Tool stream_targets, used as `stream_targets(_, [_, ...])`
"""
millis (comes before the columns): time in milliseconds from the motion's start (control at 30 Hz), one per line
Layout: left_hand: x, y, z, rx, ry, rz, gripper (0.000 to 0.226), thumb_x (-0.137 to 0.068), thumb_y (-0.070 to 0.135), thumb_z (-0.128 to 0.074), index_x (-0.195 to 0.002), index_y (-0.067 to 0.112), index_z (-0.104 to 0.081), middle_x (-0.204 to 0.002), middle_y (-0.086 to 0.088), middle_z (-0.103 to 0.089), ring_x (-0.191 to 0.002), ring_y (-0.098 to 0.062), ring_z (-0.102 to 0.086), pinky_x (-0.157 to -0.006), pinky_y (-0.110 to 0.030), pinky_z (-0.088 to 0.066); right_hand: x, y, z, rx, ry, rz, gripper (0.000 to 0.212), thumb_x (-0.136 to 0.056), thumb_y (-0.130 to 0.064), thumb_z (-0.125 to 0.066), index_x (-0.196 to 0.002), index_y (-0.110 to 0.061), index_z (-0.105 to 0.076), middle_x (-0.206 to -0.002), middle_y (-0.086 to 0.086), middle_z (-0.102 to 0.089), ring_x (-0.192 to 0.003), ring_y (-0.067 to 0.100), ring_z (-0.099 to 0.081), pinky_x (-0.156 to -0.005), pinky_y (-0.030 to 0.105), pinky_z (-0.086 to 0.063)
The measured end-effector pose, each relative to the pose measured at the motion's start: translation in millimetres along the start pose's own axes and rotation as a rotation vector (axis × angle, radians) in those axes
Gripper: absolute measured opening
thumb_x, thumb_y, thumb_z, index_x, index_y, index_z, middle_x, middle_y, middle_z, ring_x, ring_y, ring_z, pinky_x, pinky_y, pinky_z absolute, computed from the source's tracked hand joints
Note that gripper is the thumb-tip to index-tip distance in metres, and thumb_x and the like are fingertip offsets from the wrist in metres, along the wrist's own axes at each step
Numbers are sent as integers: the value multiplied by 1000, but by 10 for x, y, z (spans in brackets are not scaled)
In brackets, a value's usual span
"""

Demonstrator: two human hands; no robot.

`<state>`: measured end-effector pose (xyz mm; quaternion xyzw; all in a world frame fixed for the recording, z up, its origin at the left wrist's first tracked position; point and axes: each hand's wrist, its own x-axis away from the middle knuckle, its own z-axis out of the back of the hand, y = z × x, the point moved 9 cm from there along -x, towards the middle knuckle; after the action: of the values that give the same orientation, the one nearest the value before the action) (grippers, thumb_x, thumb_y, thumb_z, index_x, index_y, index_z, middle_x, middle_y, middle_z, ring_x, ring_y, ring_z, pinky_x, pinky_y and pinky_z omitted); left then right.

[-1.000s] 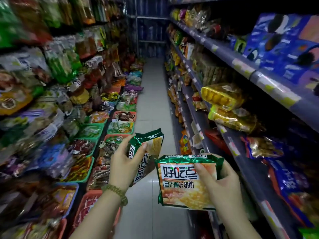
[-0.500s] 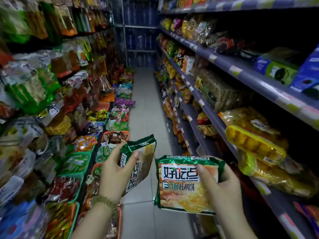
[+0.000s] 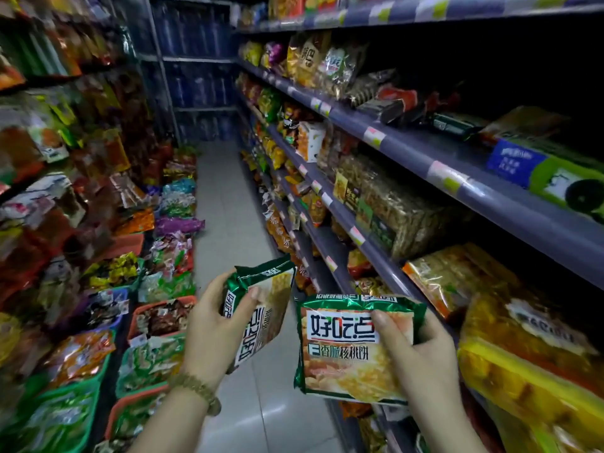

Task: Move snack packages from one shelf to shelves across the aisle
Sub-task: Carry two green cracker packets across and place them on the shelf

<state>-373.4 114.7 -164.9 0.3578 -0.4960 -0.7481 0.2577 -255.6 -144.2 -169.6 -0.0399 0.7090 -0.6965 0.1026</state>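
Observation:
I stand in a narrow shop aisle holding two green-and-gold snack packages. My left hand [image 3: 214,328], with a bead bracelet at the wrist, grips one package [image 3: 266,308] turned edge-on, thumb across its front. My right hand [image 3: 415,351] holds the other package [image 3: 343,348] flat and facing me, thumb on its white label. Both packages hang over the aisle floor at about waist height, close beside each other but apart. The right-hand shelves [image 3: 425,158] run beside my right hand; the left-hand shelves [image 3: 49,191] lie across the aisle.
Large yellow bagged snacks [image 3: 523,361] crowd the right shelf next to my right hand. Green and orange bins [image 3: 157,358] of wrapped sweets line the floor on the left. The tiled aisle floor [image 3: 228,197] runs ahead to a blue shelving unit [image 3: 199,93].
My view has swung up and rightward, showing more of the right shelves. Both hands keep their packages, held in much the same pose in front of me.

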Motion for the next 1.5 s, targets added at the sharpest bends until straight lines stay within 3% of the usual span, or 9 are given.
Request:
stream_targets(167, [-844,41,-502,60,-80,-24,29,-84,20,-68,-108,30,-54,-86,33,-63,-80,22,-59,-65,1,-44,-685,-98,0,17,133,45,10,-75,-11,-75,-82,-15,-69,-74,-7,-76,-65,5,-69,-58,19,-53])
stream_targets(267, [-1240,40,-863,110,-172,-17,29,-82,29,-67,-110,28,-61,-95,14,-71,-85,-8,-70,-75,-32,-58,-943,-146,89,48,231,53,11,-74,-14,-76,-83,-17,-70,-78,-5,-76,-69,9,-70,-61,22,-56])
stream_targets(333, [-1478,73,-1137,141,-243,-34,29,-80,35,-69,-107,34,-62,-92,12,-73,-82,-12,-72,-71,-41,-60,-1069,-170,156,69,307,59,11,-73,-15,-77,-82,-18,-70,-78,-6,-76,-70,10,-71,-62,23,-55])
stream_targets(433, [-1821,168,-1551,201,-371,-89,22,-80,33,-70,-97,44,-60,-89,20,-73,-79,-7,-71,-69,-36,-59,-1234,-190,215,86,429,53,13,-72,-21,-77,-83,-19,-70,-79,-3,-77,-73,15,-72,-64,30,-58])
stream_targets(600, [-2393,489,-2098,318,-627,-232,38,-75,52,-68,-108,35,-62,-97,17,-72,-91,-3,-68,-76,-28,-56,-1477,-382,121,129,626,125,9,-76,-15,-74,-82,-17,-68,-77,-10,-75,-64,4,-68,-54,11,-50])
stream_targets(733, [-2815,886,-2346,408,-787,-337,24,-82,33,-70,-102,40,-58,-93,31,-69,-88,9,-65,-72,-10,-50,-1652,-675,-42,142,779,186,23,-66,-37,-72,-82,-21,-67,-81,-10,-75,-71,10,-71,-62,26,-54])
stream_targets(900, [-3220,1295,-2579,573,-895,-398,31,-75,49,-59,-102,34,-64,-100,8,-73,-93,-13,-69,-77,-35,-57,-1888,-1112,-139,151,872,296,26,-56,-52,-67,-77,-38,-69,-80,-13,-75,-72,8,-71,-67,35,-54])
stream_targets(1200, [-3423,2033,-3185,775,-1057,-506,21,-82,46,-55,-94,33,-67,-95,-2,-70,-91,-27,-65,-82,-52,-51,-2409,-1701,8,193,898,523,44,-50,-76,-69,-79,-44,-69,-82,-14,-74,-83,17,-71,-74,43,-57])
stream_targets(1500, [-3595,2419,-3803,932,-1123,-439,17,-89,38,-55,-80,24,-61,-72,12,-69,-68,-6,-66,-60,-24,-52,-2880,-1876,300,78,902,535,20,-68,-44,-64,-81,-28,-64,-72,-13,-74,-69,7,-72,-57,27,-57])
